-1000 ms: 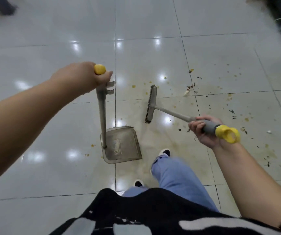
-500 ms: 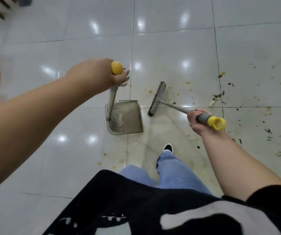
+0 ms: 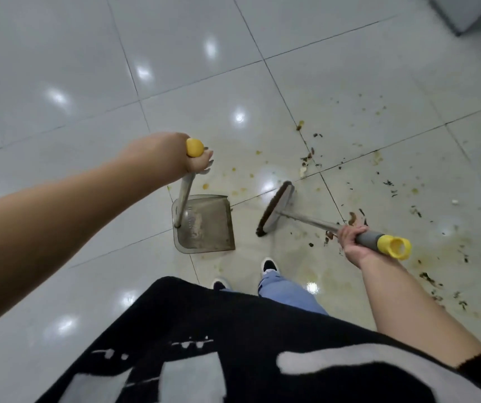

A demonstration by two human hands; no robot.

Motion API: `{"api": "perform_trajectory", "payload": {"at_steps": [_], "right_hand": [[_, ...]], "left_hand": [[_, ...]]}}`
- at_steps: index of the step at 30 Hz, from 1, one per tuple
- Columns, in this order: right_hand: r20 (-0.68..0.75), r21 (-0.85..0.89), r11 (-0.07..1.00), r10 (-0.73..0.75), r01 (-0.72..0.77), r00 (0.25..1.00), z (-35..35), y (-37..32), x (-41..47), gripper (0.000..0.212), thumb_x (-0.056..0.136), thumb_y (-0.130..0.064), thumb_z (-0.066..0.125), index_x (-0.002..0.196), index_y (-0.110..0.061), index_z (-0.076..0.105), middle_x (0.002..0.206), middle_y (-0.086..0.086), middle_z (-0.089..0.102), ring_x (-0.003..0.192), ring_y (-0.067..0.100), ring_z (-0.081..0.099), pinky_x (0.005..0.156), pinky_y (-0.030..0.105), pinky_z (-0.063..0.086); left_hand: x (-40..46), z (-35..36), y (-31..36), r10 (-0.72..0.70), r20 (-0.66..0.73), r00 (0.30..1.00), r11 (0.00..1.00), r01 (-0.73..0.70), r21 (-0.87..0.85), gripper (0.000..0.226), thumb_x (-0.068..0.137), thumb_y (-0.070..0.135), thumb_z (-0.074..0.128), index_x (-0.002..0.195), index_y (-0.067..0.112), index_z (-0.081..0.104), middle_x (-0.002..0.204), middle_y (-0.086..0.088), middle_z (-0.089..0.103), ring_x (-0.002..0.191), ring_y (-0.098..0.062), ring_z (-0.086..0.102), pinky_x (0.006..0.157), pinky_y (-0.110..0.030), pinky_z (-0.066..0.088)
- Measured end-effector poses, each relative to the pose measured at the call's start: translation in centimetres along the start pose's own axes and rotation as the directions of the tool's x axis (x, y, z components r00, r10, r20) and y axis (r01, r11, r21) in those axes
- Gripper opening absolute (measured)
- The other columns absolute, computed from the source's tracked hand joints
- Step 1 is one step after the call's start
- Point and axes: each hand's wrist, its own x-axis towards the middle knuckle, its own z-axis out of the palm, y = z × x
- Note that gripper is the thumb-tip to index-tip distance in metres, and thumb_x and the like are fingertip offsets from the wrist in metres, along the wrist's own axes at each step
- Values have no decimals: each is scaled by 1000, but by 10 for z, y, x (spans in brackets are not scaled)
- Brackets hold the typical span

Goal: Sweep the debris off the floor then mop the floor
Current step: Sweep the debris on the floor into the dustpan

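Yellow caps top both handles I hold. My left hand (image 3: 185,158) curls tight round the top of the dustpan (image 3: 204,225) handle, just under its cap, and the pan sits flat on the floor (image 3: 59,53) at the middle of the frame, its open lip toward the right. My right hand (image 3: 351,241) wraps the grey grip of the broom (image 3: 277,209), fingers closed round it, with the brush head resting on the tile just right of the pan, a gap between them.

The debris (image 3: 309,159) is the worry. It lies scattered from the upper middle of the frame down the right side: dark flakes, yellowish crumbs and smears, some of it behind my right hand. The brush stands between the pan and most of that mess, so I judge the sweep is not far along.

If I pull the broom too fast, light flakes may jump the lip or skid past the pan. If my left hand lets the pan tip, crumbs will slide under its edge. The yellow stains look wet or sticky; bristles could drag them into streaks that the mop must deal with. My shoes (image 3: 269,264) stand close below the pan, and the glossy tile may be slippery there.
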Motion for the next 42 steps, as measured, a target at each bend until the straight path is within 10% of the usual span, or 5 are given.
{"api": "perform_trajectory", "payload": {"at_steps": [5,12,23,32,42], "right_hand": [[13,68,980,-187,186,982,-33,-3,-24,17,70,9,52,84,-1,48,55,15,47,25,29,48,23,23,38],[143,-612,668,-434,424,890,-68,93,-57,15,93,-4,43,79,-6,47,61,4,51,37,6,55,39,10,46],[93,-550,831,-39,84,995,-33,163,-2,10,87,-3,40,81,2,46,58,3,33,25,9,41,29,9,37],[111,-313,944,-76,108,991,-21,178,34,18,97,-10,40,79,-9,41,70,1,34,23,18,44,29,15,40],[100,-463,806,-365,368,926,-33,162,5,22,97,-4,38,76,-6,41,59,13,44,37,9,42,30,12,38]], "left_hand": [[12,7,9,138,47,989,988,-141,56,49,84,60,45,64,16,42,61,-2,46,60,-19,45,53,-28,31],[12,-15,-12,168,13,986,986,-168,-19,51,85,56,48,63,11,40,58,-5,41,57,-22,42,52,-29,29],[-7,-4,-52,89,33,995,991,-92,95,47,91,50,44,63,12,38,59,-4,40,59,-22,42,48,-24,25],[-11,7,-81,42,-17,999,996,-40,75,50,88,55,43,60,14,41,58,-2,44,59,-23,47,49,-24,28],[-12,13,-79,28,11,1000,999,-29,36,49,89,53,45,64,10,41,63,-7,45,68,-27,49,59,-27,33]]}}
